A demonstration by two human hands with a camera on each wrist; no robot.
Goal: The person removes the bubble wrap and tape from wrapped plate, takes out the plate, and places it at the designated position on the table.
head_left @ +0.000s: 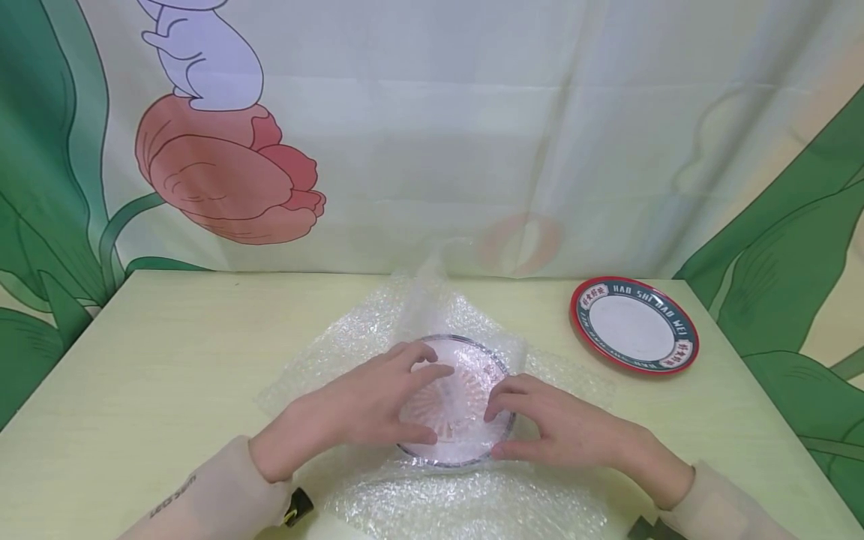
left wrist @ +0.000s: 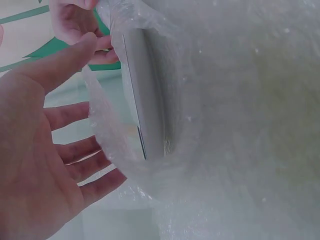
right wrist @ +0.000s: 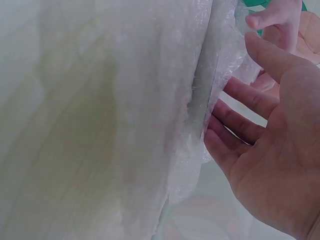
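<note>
A round white plate (head_left: 466,409) with a dark rim and a pinkish radiating pattern lies under a fold of clear bubble wrap (head_left: 486,502). My left hand (head_left: 385,394) is over the plate's left side, fingers spread and loosely bent. On the right, my right hand (head_left: 560,424) has its fingertips at the wrapped rim, thumb low and apart from the fingers. In the left wrist view the plate's pale side (left wrist: 147,95) shows inside the open edge of the wrap. The right wrist view has the fingers (right wrist: 240,120) touching the film. Neither hand pinches anything visibly.
A red-rimmed plate (head_left: 634,326) with a green lettered band lies at the back right of the pale table (head_left: 182,337). Behind the table hangs a printed curtain (head_left: 405,150). The wrap spreads widely around the middle, and one peak stands up at the back.
</note>
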